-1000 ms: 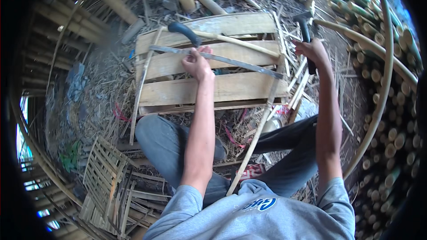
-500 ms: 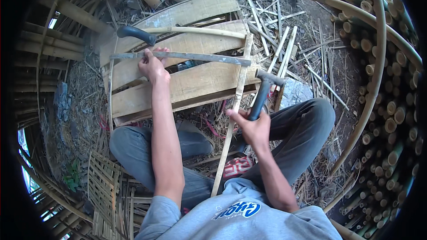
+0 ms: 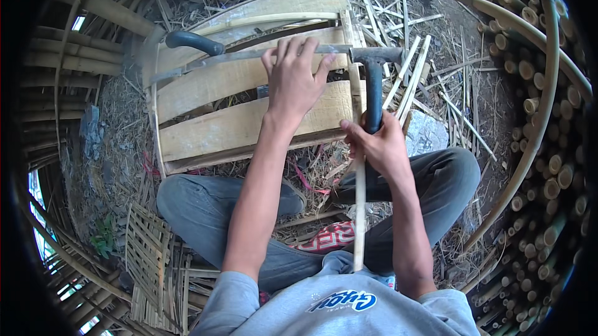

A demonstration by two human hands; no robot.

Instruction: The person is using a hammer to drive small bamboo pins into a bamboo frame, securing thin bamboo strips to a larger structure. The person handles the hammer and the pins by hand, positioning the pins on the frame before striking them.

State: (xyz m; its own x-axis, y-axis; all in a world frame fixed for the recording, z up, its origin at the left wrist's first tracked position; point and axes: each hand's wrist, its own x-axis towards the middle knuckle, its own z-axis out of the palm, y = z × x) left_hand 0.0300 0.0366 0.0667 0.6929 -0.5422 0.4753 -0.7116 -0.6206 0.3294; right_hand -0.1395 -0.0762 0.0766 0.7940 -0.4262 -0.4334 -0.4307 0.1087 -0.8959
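Note:
A flat grey strip (image 3: 246, 54) lies across a slatted wooden panel (image 3: 255, 115). My left hand (image 3: 296, 80) is over the strip, palm down, its fingers spread and touching the strip near its right half. With my right hand (image 3: 383, 146) I grip a hammer (image 3: 374, 90) by its dark handle, the head up at the strip's right end. A long pale bamboo slat (image 3: 359, 211) passes under that hand, running from the panel toward my lap; my right thumb lies against it. A dark curved handle (image 3: 193, 42) rests at the panel's upper left.
Stacked bamboo poles (image 3: 548, 186) fill the right side, a bent bamboo pole (image 3: 529, 130) arching before them. Loose bamboo splints (image 3: 414, 84) litter the ground right of the panel. A grey stone (image 3: 427, 133) sits by my right knee. Woven bamboo (image 3: 149, 236) lies at lower left.
My left hand has slid right along the grey strip, its fingers now spread. My right hand has moved up and right, bringing the hammer head to the strip's right end; the bamboo slat stands straighter.

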